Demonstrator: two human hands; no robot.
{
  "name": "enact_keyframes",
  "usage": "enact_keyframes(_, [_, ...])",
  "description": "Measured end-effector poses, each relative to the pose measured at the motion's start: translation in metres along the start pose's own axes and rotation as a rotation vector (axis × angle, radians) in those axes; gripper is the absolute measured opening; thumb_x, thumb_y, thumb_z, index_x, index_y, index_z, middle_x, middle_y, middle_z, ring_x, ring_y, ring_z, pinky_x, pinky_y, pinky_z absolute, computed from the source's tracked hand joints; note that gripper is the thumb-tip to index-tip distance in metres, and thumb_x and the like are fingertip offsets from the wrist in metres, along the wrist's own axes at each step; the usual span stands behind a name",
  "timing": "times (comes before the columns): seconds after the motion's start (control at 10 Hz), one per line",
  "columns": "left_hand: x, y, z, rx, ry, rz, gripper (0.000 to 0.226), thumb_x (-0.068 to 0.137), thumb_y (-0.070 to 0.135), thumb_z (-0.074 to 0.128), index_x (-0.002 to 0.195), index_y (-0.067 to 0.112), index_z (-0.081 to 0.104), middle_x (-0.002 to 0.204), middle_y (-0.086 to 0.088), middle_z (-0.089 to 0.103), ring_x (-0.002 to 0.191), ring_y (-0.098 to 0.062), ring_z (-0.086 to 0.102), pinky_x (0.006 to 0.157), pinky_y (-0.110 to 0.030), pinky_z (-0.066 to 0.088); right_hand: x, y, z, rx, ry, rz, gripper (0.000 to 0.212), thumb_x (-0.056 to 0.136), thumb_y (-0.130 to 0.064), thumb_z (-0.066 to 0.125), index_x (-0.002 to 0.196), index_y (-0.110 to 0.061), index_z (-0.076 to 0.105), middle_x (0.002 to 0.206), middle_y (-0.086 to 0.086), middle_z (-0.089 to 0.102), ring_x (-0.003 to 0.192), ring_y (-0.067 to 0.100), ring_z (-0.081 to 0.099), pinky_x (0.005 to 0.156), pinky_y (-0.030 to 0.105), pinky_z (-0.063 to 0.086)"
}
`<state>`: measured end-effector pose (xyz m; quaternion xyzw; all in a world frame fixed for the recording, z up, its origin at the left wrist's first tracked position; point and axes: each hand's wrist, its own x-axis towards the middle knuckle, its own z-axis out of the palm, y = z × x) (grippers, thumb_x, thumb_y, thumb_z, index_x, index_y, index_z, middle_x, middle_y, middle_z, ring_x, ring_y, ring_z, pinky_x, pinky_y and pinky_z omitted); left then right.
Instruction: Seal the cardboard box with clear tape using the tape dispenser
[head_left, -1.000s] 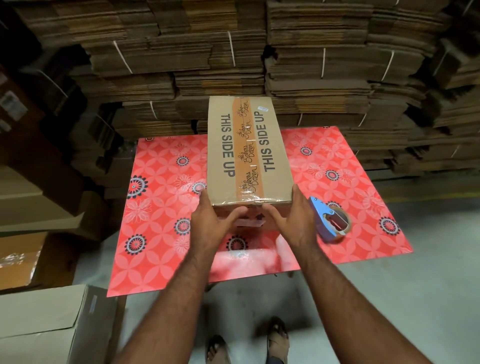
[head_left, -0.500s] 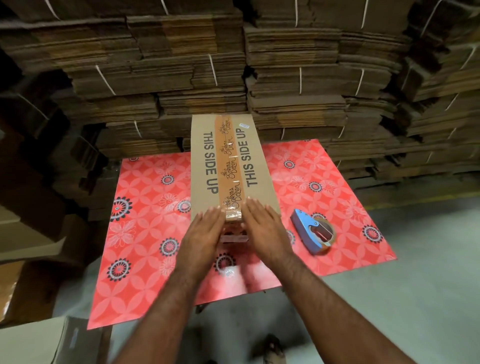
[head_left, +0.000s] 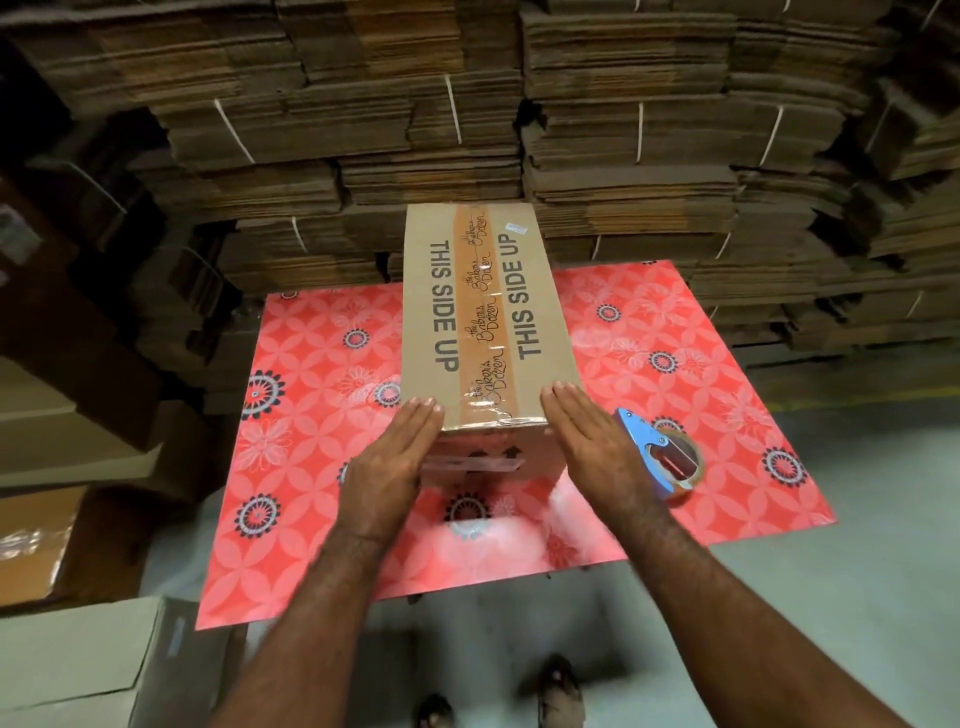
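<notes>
A brown cardboard box (head_left: 431, 312) printed "THIS SIDE UP" stands on the red patterned table (head_left: 311, 467). An orange printed tape strip runs down the middle of its top, with shiny clear tape over the near end. My left hand (head_left: 389, 462) lies flat against the box's near left corner, fingers straight. My right hand (head_left: 592, 447) lies flat against the near right corner, fingers straight too. The blue tape dispenser (head_left: 660, 452) with its tape roll rests on the table just right of my right hand, not held.
Tall stacks of bundled flat cardboard (head_left: 623, 130) rise behind the table. More boxes (head_left: 67, 670) stand on the floor at the left. My feet (head_left: 556, 686) show on the grey floor under the table's near edge.
My hands were on the box's near end, thumbs at the front face, then pressed on top beside the tape; now they have spread apart to the box's near corners. The dispenser has not moved.
</notes>
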<state>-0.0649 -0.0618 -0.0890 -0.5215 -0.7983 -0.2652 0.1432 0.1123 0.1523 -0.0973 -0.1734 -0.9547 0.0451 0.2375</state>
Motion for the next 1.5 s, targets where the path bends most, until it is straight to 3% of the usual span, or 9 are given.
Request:
enact_keyframes(0.1, [-0.001,0.027,0.001,-0.25,0.068,-0.39,0.057,0.088,-0.002,0.064,0.143,0.008,0.051,0.15,-0.005,0.046,0.14,-0.022,0.043,0.115,-0.026,0.032,-0.002,-0.026,-0.002,0.316,0.026,0.372,0.06,0.1,-0.038,0.047,0.151,-0.007,0.037,0.158,0.007,0.031,0.148,0.02,0.024,0.119,0.034,0.024])
enact_keyframes(0.2, [0.022,0.046,-0.008,-0.528,0.089,-0.869,0.058,0.098,0.034,0.059,0.148,0.009,0.043,0.144,-0.007,0.053,0.135,-0.024,0.048,0.106,-0.02,0.031,0.013,-0.039,-0.006,0.549,-0.047,0.712,0.083,0.095,-0.053,0.05,0.156,-0.007,0.018,0.157,0.013,0.032,0.144,0.028,0.033,0.115,0.034,0.031])
enact_keyframes(0.3, [0.036,0.04,-0.008,-0.576,0.016,-1.017,0.044,0.097,0.043,0.057,0.131,0.015,0.06,0.112,-0.004,0.07,0.106,-0.03,0.064,0.085,-0.027,0.045,0.029,-0.035,-0.011,0.593,-0.137,0.844,0.075,0.092,-0.06,0.053,0.143,-0.008,0.039,0.133,0.013,0.06,0.121,0.032,0.058,0.092,0.031,0.046])
enact_keyframes(0.4, [0.038,0.028,-0.006,-0.586,-0.021,-1.04,0.043,0.096,0.044,0.056,0.129,0.017,0.063,0.113,-0.004,0.071,0.103,-0.029,0.065,0.094,-0.04,0.052,0.036,-0.03,-0.015,0.549,-0.169,0.869,0.056,0.097,-0.051,0.051,0.134,-0.009,0.049,0.119,0.013,0.066,0.109,0.034,0.062,0.078,0.028,0.041])
enact_keyframes(0.6, [0.032,0.027,-0.012,-0.676,-0.058,-1.116,0.052,0.085,0.051,0.051,0.13,0.027,0.062,0.111,-0.003,0.072,0.1,-0.031,0.067,0.091,-0.049,0.055,0.031,-0.03,-0.02,0.692,-0.111,0.918,0.044,0.097,-0.047,0.052,0.129,-0.016,0.058,0.114,0.006,0.068,0.103,0.029,0.064,0.087,0.04,0.052])
enact_keyframes(0.8, [0.012,0.051,-0.023,-0.874,-0.033,-1.125,0.047,0.087,0.04,0.061,0.134,0.038,0.056,0.117,0.011,0.07,0.101,-0.016,0.067,0.091,-0.046,0.057,0.005,-0.022,-0.045,0.827,-0.065,0.974,0.037,0.088,-0.047,0.059,0.117,-0.025,0.066,0.098,-0.005,0.071,0.089,0.022,0.068,0.073,0.045,0.06])
enact_keyframes(1.0, [-0.005,0.096,-0.025,-1.024,-0.112,-1.1,0.045,0.092,0.032,0.064,0.135,0.039,0.056,0.124,0.009,0.068,0.107,-0.015,0.066,0.087,-0.043,0.058,-0.031,-0.004,-0.077,0.909,-0.035,1.022,0.019,0.096,-0.028,0.06,0.115,-0.024,0.064,0.096,-0.007,0.068,0.084,0.014,0.064,0.077,0.048,0.059])
enact_keyframes(1.3, [-0.015,0.122,0.014,-0.892,-0.116,-1.09,0.046,0.082,0.052,0.053,0.127,0.059,0.049,0.127,0.007,0.066,0.112,-0.024,0.063,0.097,-0.054,0.053,-0.056,0.03,-0.091,0.854,-0.159,0.918,0.037,0.094,-0.039,0.06,0.126,-0.022,0.062,0.1,-0.006,0.068,0.096,0.022,0.066,0.085,0.053,0.056])
enact_keyframes(1.5, [0.004,0.142,-0.01,-0.554,-0.041,-1.113,0.05,0.1,0.033,0.05,0.146,0.013,0.046,0.144,-0.016,0.053,0.128,-0.036,0.052,0.109,-0.043,0.041,-0.057,0.036,-0.102,0.592,-0.18,0.775,0.052,0.099,-0.041,0.05,0.143,-0.013,0.047,0.129,0.01,0.063,0.118,0.03,0.057,0.095,0.034,0.044])
